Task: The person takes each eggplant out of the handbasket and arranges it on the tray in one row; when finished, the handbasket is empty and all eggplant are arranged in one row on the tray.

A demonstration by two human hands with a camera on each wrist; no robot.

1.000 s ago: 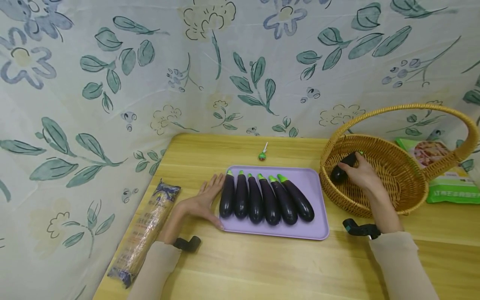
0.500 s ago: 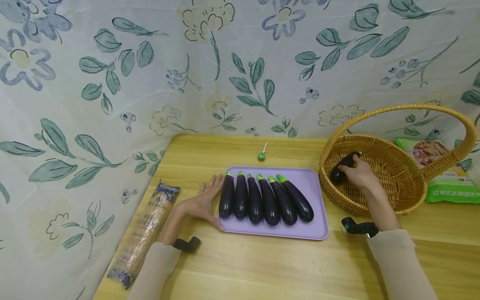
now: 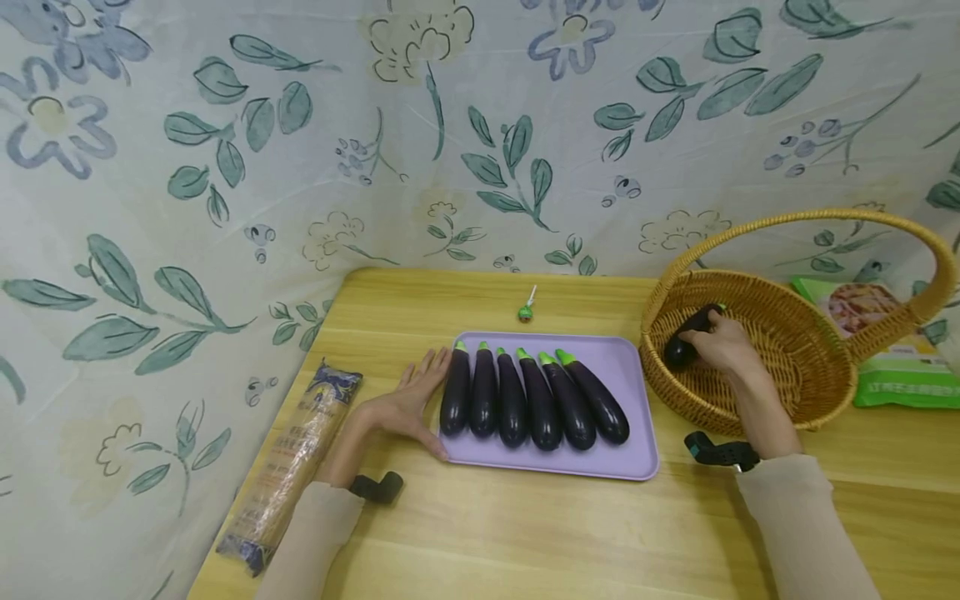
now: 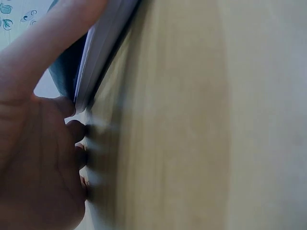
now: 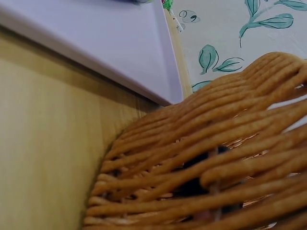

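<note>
Inside the wicker basket [image 3: 817, 367], my right hand [image 3: 723, 346] grips a dark eggplant [image 3: 681, 350] lying near the basket's left wall. In the right wrist view the basket's woven side [image 5: 192, 143] hides most of that hand, and dark patches show through the gaps. My left hand [image 3: 405, 410] is spread at the left edge of the lilac tray [image 3: 637, 425], thumb and fingertips at its rim. Several eggplants [image 3: 512, 400] lie side by side on the tray, green stems toward the back. In the left wrist view the hand [image 4: 38, 158] meets the tray's side [image 4: 103, 48].
A lollipop [image 3: 526, 310] lies behind the tray. Left of my left arm is a long clear packet of noodles [image 3: 288, 467]. A green and white food bag [image 3: 900, 367] lies behind and right of the basket, whose tall handle [image 3: 810, 214] arches over it. A floral cloth hangs behind the table.
Almost nothing moves. The eggplant in the basket shifts very slightly under my right hand, and my left hand keeps its place at the tray.
</note>
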